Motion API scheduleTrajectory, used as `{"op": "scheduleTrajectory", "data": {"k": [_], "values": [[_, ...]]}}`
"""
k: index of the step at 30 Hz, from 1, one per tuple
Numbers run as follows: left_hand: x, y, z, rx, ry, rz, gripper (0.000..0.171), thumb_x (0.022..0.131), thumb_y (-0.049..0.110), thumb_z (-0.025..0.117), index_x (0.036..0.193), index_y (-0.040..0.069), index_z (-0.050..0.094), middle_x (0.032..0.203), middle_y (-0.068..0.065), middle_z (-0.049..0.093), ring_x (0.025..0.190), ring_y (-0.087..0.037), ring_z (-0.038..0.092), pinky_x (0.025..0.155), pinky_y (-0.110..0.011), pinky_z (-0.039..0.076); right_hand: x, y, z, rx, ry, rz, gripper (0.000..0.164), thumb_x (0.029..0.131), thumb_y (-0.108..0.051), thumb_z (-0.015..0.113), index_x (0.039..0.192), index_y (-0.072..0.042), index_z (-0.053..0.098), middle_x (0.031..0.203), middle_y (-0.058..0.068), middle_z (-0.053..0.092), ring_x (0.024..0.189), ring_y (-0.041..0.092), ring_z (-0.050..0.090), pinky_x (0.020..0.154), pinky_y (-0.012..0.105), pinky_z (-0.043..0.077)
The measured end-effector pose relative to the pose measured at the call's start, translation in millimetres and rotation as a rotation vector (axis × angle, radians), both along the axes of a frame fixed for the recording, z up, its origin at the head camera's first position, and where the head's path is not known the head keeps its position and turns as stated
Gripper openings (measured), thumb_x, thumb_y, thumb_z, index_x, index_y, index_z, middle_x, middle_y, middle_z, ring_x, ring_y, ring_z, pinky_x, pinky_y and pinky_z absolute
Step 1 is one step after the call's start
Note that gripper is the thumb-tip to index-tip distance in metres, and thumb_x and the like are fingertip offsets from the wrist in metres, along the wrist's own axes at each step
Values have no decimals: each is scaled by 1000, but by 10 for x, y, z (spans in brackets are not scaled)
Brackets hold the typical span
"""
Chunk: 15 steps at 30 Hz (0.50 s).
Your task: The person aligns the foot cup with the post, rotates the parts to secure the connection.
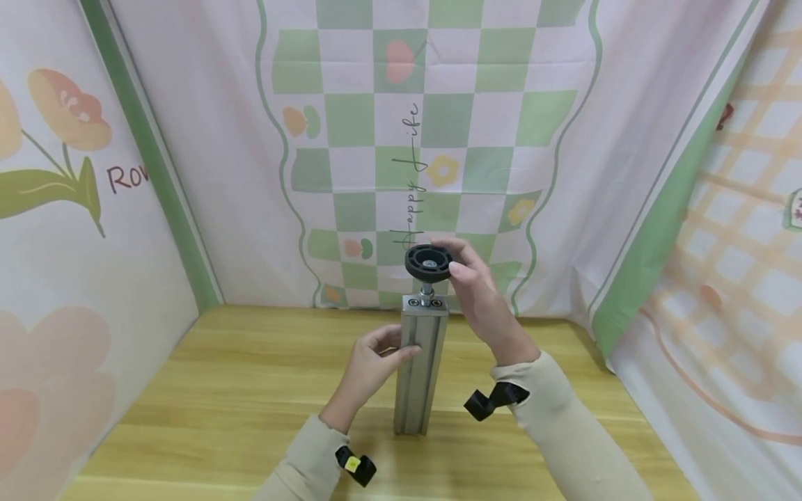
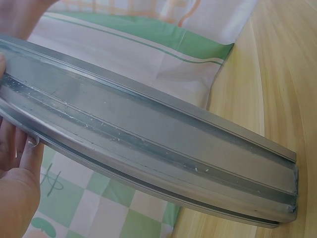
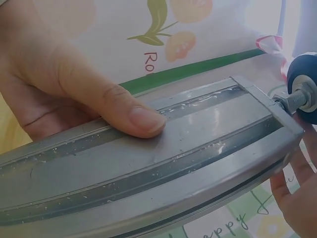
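A grey aluminium profile (image 1: 418,376) with lengthwise grooves stands upright on the wooden table. My left hand (image 1: 366,365) grips its upper part, the thumb across the front face and the fingers round the side. On the top end sits a levelling foot (image 1: 421,275), a black round disc on a threaded metal stud (image 1: 427,289). With its thumb at the rim, my right hand (image 1: 481,306) pinches the disc from the right; some fingers are behind it. Bits of debris lie in the profile grooves (image 2: 114,131) in the left wrist view. A hex nut (image 3: 292,100) shows on the stud.
The wooden table (image 1: 250,369) extends to both sides of the profile. Behind it hangs a green-and-white checkered curtain (image 1: 351,118), with printed curtains at left and right. Each wrist wears a black camera mount (image 1: 357,467).
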State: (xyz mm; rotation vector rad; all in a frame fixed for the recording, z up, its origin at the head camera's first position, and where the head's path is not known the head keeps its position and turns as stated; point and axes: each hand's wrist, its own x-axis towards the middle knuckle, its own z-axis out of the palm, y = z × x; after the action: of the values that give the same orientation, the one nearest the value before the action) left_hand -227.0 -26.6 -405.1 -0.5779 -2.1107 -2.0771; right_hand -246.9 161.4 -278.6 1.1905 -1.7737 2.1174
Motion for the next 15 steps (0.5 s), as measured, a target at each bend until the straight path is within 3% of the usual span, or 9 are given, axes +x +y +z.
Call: {"op": "scheduleTrajectory", "data": {"k": [3,7,11,15], "values": [[6,0,4,3,5,-1,33,87,19,81,117,8,71,104,-6,71,99,-21,67,90,-30,56,36,-9,-2,10,1,-100,29,95,-15,47,123,-16,53,127,10,54,117,24,53,104,31,41],[5,1,1,12,2,-9,34,88,19,81,118,8,71,105,-7,72,100,-21,67,91,-30,56,110,-51,28,34,8,-215,23,92,-11,59,112,-13,48,128,12,48,111,26,53,89,24,53],[0,-5,-8,17,2,-19,34,88,19,80,119,8,71,106,-7,71,101,-21,67,92,-31,56,184,-112,50,111,135,-396,33,91,-15,73,106,-5,45,117,8,45,108,23,49,94,27,46],[1,-9,-6,20,4,-22,33,89,18,80,118,7,71,106,-7,71,102,-21,67,92,-31,56,243,-159,69,183,245,-584,37,88,-19,79,101,-4,48,106,6,44,103,18,44,94,34,38]]}}
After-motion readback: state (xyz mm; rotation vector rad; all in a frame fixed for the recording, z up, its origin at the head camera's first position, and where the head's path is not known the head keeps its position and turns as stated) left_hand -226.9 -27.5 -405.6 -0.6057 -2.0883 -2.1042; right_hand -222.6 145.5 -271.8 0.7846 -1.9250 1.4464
